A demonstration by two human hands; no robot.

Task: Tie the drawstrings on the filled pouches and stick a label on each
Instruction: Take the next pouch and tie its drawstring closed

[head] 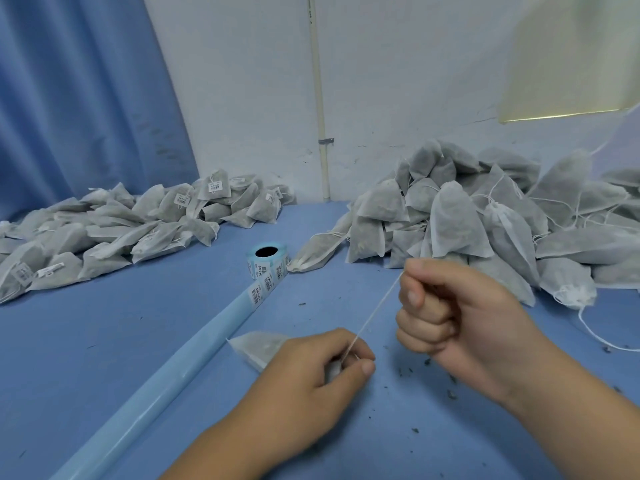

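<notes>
Head view. Risks snapping the drawstring (375,313), pulled taut between both hands, or tearing the thin pouch (258,348) at its neck if tugged harder. Risks, too, letting the string slip out of the left pinch, which would leave the neck loose and shed more dark crumbs (450,393) onto the tabletop (104,341). Looks to be mid-tie, with no label showing on the visible part of this pouch.

Keeps the left hand (311,368) low near the front of the tabletop, palm down over the pouch's neck, thumb and fingers (367,367) pinching the string's lower end. Hides most of the pouch, leaving only its far corner in sight, flat on the tabletop just beside the pale blue backing strip (166,375). Raises the right hand (450,313) higher and to the right, clenched in a fist, fingers curled tight round the string's upper end, knuckles turned toward the left hand.

Shows the label roll (266,263) further back at the head of the strip, a heap of labelled pouches (121,226) far left and a heap of unlabelled pouches (485,216) on the right, behind the right hand.
</notes>
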